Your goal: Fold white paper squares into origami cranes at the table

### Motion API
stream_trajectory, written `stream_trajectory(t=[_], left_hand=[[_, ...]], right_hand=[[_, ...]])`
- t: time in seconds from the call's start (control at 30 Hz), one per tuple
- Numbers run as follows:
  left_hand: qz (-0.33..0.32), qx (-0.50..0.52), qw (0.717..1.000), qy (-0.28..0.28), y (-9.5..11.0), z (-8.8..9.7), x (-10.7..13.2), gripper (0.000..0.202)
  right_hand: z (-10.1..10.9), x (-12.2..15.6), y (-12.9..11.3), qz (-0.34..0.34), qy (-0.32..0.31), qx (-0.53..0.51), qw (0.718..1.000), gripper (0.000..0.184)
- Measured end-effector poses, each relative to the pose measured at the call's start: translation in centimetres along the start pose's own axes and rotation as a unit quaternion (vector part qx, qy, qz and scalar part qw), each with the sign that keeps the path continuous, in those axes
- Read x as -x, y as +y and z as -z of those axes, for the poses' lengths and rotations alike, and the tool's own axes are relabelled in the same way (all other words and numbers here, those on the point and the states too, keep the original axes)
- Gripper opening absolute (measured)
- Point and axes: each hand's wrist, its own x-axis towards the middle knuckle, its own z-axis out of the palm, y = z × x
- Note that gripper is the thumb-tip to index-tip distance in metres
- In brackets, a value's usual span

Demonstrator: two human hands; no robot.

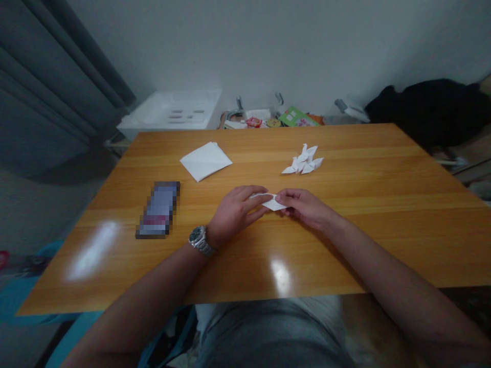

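Between my two hands, just above or on the table, is a small folded piece of white paper (273, 204). My left hand (245, 204), with a metal watch (200, 240) on its wrist, has its fingers closed on the paper's left side. The paper's right end is pinched between thumb and fingers of my right hand (303, 205). Parts of the paper are hidden under my fingers. Beyond my right hand lie white folded paper cranes (304, 162), bunched together. A stack of white paper sheets (206, 161) rests beyond my left hand.
A phone (159, 209), blurred out, lies to the left on the wooden table (364, 168). Behind the table's far edge are a white plastic crate (184, 110) and a green packet (297, 117) among small items. A dark cloth heap (429, 112) is at the far right.
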Motion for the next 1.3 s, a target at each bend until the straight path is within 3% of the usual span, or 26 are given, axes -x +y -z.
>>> stream_trajectory(t=[0.13, 0.33, 0.57, 0.7, 0.9, 1.13, 1.3], left_hand=[[-0.006, -0.007, 1.000, -0.011, 0.0, 0.1, 0.1, 0.027], [-0.005, -0.011, 1.000, -0.008, -0.2, 0.0, 0.2, 0.023], [0.019, -0.009, 1.000, 0.002, 0.1, 0.1, -0.1, 0.025], [0.057, 0.003, 0.998, 0.007, 0.2, 0.0, -0.2, 0.025], [0.101, 0.006, 0.995, 0.000, 0.0, -0.4, 0.0, 0.026], [0.150, 0.043, 0.987, -0.038, -0.4, -1.5, 0.4, 0.028], [0.155, 0.068, 0.984, -0.050, -0.5, -1.8, 0.3, 0.027]], right_hand=[[0.0, 0.0, 0.0, -0.030, -0.026, -0.049, 0.998, 0.030], [-0.1, 0.0, 0.1, -0.037, -0.034, -0.033, 0.998, 0.034], [-0.6, 0.0, 0.1, -0.003, -0.046, 0.045, 0.998, 0.048], [-0.4, -0.2, 0.2, 0.052, -0.019, 0.109, 0.992, 0.056], [0.0, -0.2, 0.4, 0.189, 0.023, 0.244, 0.951, 0.035], [0.0, -0.3, 0.4, 0.225, 0.043, 0.363, 0.903, 0.021], [0.1, -0.7, 0.7, 0.214, 0.051, 0.412, 0.884, 0.017]])
